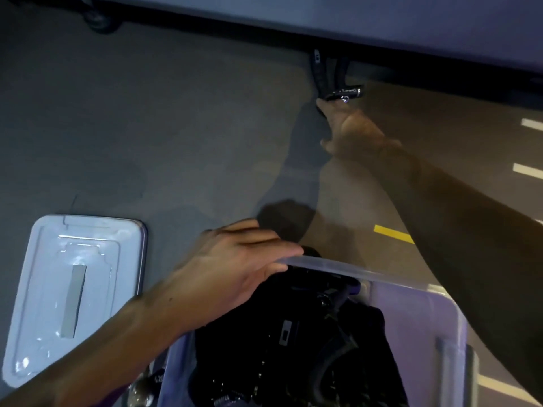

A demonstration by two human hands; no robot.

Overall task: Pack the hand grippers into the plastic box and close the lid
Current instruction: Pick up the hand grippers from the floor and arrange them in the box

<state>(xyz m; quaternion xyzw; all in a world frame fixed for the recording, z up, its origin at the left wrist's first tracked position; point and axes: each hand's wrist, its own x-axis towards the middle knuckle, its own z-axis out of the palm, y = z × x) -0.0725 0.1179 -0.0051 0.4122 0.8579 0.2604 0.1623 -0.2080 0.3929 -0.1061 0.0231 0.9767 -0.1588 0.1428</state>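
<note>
A clear plastic box (411, 304) stands on the grey floor at bottom centre, with several black hand grippers (293, 342) piled inside. My left hand (235, 265) rests on the box's far rim, fingers spread over it. My right hand (349, 130) is stretched far forward, its fingertips touching the metal-spring end of a black hand gripper (329, 74) that lies on the floor against the dark base of a wall. Whether the fingers have closed on it is hidden. The box's translucent lid (73, 295) lies flat on the floor to the left.
A dark wall base (411, 63) runs across the top. A black caster wheel (98, 20) sits at top left. Yellow tape (393, 234) and white floor markings (527, 170) lie at right. A shiny metal object (141, 392) is beside the box at bottom left.
</note>
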